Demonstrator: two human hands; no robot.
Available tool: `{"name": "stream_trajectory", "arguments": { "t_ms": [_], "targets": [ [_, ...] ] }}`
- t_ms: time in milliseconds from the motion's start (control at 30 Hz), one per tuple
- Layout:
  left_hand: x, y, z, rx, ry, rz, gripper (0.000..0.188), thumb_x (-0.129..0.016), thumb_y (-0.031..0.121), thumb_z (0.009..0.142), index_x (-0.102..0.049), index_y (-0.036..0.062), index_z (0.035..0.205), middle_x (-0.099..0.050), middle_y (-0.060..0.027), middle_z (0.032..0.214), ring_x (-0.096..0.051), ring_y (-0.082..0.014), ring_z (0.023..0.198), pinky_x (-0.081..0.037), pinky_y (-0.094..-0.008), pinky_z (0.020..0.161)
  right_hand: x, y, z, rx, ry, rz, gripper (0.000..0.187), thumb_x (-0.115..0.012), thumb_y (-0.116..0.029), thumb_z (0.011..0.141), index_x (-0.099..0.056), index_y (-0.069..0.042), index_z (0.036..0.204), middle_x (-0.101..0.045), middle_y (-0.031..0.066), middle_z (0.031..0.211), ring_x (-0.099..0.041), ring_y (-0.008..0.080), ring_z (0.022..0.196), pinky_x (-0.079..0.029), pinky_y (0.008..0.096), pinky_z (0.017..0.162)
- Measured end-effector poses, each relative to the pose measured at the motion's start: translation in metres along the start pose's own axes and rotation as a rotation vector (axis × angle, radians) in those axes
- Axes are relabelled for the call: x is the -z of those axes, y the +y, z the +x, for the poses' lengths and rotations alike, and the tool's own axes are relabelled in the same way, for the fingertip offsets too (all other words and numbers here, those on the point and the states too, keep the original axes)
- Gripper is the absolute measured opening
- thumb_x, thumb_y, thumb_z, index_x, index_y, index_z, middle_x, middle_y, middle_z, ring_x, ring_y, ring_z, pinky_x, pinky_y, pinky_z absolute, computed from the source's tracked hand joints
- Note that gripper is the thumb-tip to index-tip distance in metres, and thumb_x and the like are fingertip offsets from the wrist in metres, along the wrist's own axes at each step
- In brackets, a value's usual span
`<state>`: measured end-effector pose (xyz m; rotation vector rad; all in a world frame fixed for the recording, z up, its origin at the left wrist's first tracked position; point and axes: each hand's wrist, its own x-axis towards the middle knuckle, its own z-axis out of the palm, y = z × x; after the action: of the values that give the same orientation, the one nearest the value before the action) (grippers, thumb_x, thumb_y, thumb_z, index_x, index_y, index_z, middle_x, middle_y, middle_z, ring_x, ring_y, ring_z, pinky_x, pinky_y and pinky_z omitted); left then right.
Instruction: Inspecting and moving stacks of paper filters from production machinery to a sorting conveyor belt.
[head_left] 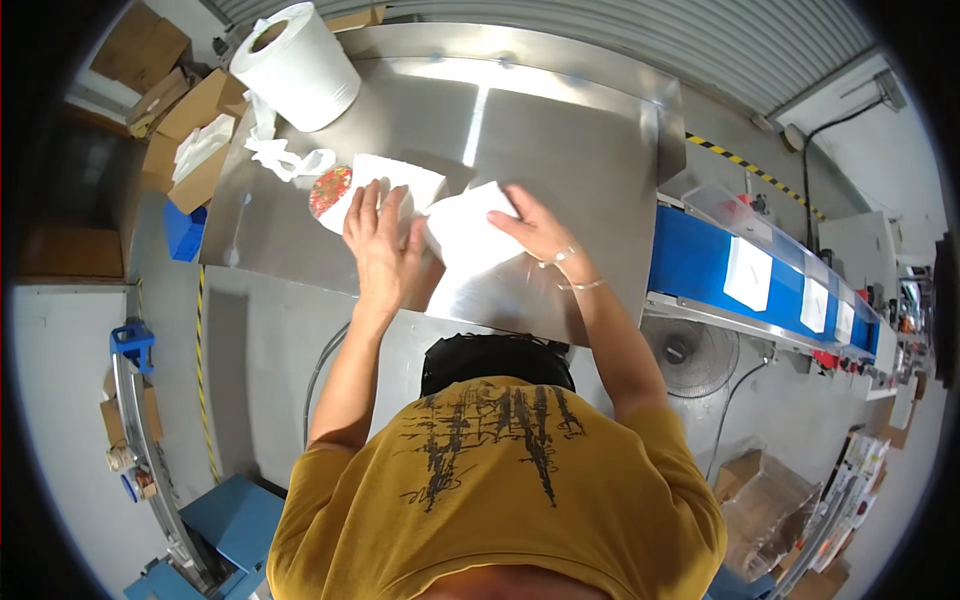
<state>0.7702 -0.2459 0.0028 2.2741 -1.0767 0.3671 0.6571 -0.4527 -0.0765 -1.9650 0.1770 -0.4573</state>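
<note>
My left hand (380, 240) lies with its fingers stretched out and somewhat apart on a white paper-like piece (400, 172) on the steel table. A round red disc with many coloured specks (330, 190) shows at the left end of that piece; I cannot tell its kind. My right hand (540, 232) grips the right edge of a square white sheet (468, 232), thumb on top and index finger along the upper corner. The sheet is tilted and bright with glare. Its left corner meets or nearly meets the fingers of my left hand.
A large white paper roll (300, 75) stands at the table's far left, with crumpled white strips (285, 158) beside it. Raised rims edge the steel table (570, 130). To the right, a blue conveyor belt (690, 255) carries several white sheets. Cardboard boxes (205, 110) sit at left.
</note>
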Motion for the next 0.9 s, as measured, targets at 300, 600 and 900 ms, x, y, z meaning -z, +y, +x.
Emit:
{"name": "stream_trajectory", "arguments": {
  "t_ms": [300,600,900],
  "targets": [
    [-0.008,-0.005,-0.003,-0.041,0.079,0.003,0.030,-0.066,0.000,0.078,-0.068,0.0070,0.107,-0.056,-0.0113,0.126,-0.047,-0.0344,0.121,-0.036,-0.0474,0.101,0.181,0.062,-0.146,-0.755,0.707,-0.582,0.046,-0.062,-0.043,0.089,-0.062,0.001,0.104,-0.063,0.0182,0.094,-0.059,0.0317,0.085,-0.047,0.0385,0.078],
    [-0.006,-0.002,-0.002,0.023,0.099,-0.029,0.032,-0.064,-0.004,0.077,-0.066,0.0081,0.107,-0.054,-0.0134,0.127,-0.046,-0.0363,0.121,-0.036,-0.0479,0.100,0.070,-0.014,-0.027,0.171,0.410,-0.710,0.052,-0.074,-0.020,0.075,-0.054,-0.005,0.121,-0.058,0.0162,0.117,-0.052,0.0367,0.111,-0.040,0.0459,0.095],
    [-0.004,-0.005,-0.002,-0.025,0.058,-0.071,0.030,-0.063,-0.006,0.075,-0.068,0.0084,0.101,-0.053,-0.0122,0.129,-0.043,-0.0371,0.123,-0.034,-0.0492,0.100,-0.012,-0.051,0.057,-0.156,-0.070,0.029,0.044,-0.074,-0.007,0.077,-0.057,-0.007,0.117,-0.060,0.0059,0.109,-0.056,0.0161,0.097,-0.049,0.0296,0.079]
  ]
}}
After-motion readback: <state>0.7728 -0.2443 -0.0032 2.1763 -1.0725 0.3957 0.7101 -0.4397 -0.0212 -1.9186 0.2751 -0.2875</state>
